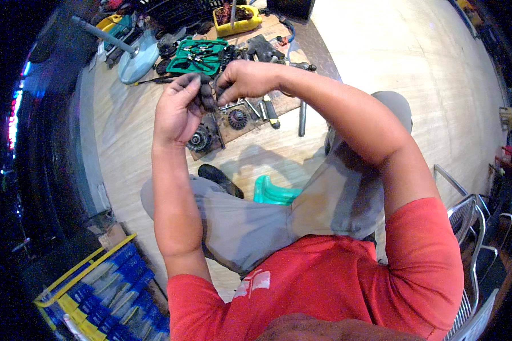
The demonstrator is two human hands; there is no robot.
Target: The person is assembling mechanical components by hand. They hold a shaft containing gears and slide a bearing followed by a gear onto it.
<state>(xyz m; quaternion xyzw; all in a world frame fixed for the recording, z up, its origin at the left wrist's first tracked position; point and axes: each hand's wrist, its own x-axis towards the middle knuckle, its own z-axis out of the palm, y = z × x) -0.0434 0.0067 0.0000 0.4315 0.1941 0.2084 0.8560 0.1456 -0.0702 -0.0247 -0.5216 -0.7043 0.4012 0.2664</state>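
My left hand (183,108) is raised over the work area with its blackened fingers curled in and the thumb on top. Close against it, my right hand (246,79) has its fingers bent down in a pinch. Whatever lies between the fingers is too dark and small to make out. Beneath the hands, a dark toothed round part (238,118) lies on a brown board (228,133). A larger round metal machine part (199,140) sits by my left wrist. A hand tool with a black and yellow handle (271,112) lies to the right.
A green tool case (196,55) lies open beyond my hands. Farther off stand a yellow container (246,25) and a pale blue disc (137,65) with a rod. A dark bar (302,119) lies on the floor at right. A green plastic stool (274,193) shows between my legs.
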